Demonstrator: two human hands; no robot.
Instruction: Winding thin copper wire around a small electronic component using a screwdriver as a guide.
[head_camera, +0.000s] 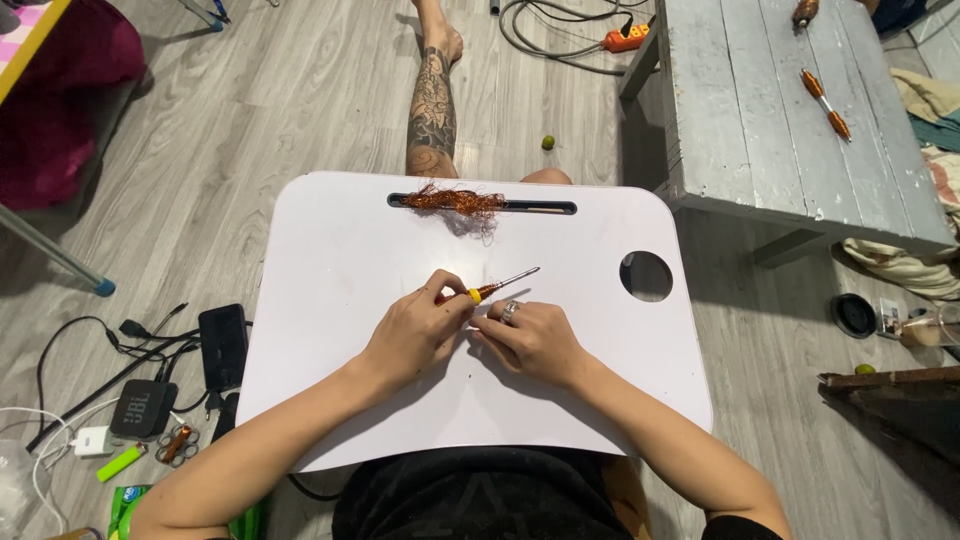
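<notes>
My left hand (418, 325) grips a small screwdriver (500, 286) with a red and yellow handle; its metal shaft points up and to the right over the white lap table (330, 300). Beside it, my right hand (530, 338), with a ring on one finger, has its fingers curled close to the screwdriver's handle; whether it pinches something small is hidden. A tangle of copper wire (455, 200) lies in the slot at the table's far edge.
A round cup hole (646, 276) is at the table's right. A grey wooden bench (790, 110) holds copper-wound pieces (825, 102). A speaker (143, 407), a phone (222, 345), cables and a lighter (120, 462) lie on the floor at left. My tattooed leg (432, 110) stretches ahead.
</notes>
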